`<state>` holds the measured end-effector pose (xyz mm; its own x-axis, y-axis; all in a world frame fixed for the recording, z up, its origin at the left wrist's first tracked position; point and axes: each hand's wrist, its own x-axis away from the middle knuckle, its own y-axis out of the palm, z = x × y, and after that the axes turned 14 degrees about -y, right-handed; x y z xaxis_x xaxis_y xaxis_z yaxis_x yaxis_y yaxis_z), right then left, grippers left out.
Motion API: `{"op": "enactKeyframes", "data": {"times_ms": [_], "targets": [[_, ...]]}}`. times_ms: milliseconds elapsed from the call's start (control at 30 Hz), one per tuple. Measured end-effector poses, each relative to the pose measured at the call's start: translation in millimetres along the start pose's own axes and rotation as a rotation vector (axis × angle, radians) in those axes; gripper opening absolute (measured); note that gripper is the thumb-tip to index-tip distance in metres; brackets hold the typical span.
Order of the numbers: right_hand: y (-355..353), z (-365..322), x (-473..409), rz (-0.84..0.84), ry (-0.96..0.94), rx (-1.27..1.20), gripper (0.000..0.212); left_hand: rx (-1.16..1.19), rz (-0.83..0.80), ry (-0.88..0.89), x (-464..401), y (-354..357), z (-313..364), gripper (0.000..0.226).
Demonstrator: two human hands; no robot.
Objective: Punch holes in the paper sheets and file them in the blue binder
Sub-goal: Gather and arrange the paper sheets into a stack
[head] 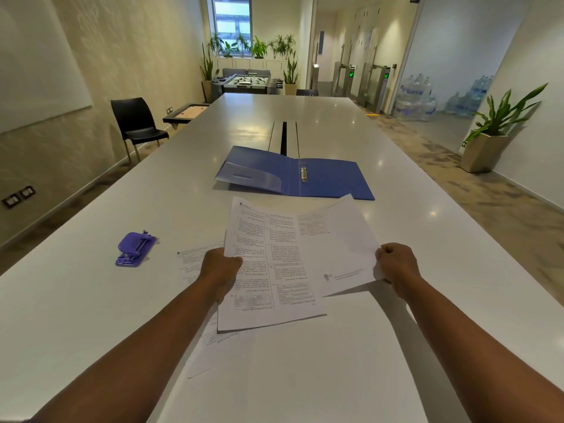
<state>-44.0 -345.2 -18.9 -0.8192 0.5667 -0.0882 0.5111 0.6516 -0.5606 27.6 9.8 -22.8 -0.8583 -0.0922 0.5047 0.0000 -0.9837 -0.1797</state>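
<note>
The left hand (220,271) is curled round the left edge of a white printed paper sheet (268,270), lifted off the long white tabletop (351,123). The right hand (396,271) pinches the right edge of a second, mostly blank white sheet (341,248) that fans out behind the first. The print is upside down and too small to read. More white sheets (195,261) lie flat beneath. The purple hole punch (134,249) sits well to the left. The blue ring binder (294,174) lies open just beyond the papers.
</note>
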Motion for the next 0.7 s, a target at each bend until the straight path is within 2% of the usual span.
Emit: {"op": "enactKeyframes", "data": {"times_ms": [300,500,700], "targets": [[-37.8,-17.8,-3.0,0.098,0.038,-0.302,0.039,0.065,0.041,0.043,9.4,-22.5,30.3,0.035],[-33.6,-32.7,8.0,-0.048,0.026,-0.437,0.022,0.134,-0.111,0.013,22.4,-12.5,48.4,0.034],[-10.3,-39.1,19.5,-0.198,-0.037,-0.524,0.022,0.185,-0.214,-0.022,30.1,3.7,60.4,0.027]]}}
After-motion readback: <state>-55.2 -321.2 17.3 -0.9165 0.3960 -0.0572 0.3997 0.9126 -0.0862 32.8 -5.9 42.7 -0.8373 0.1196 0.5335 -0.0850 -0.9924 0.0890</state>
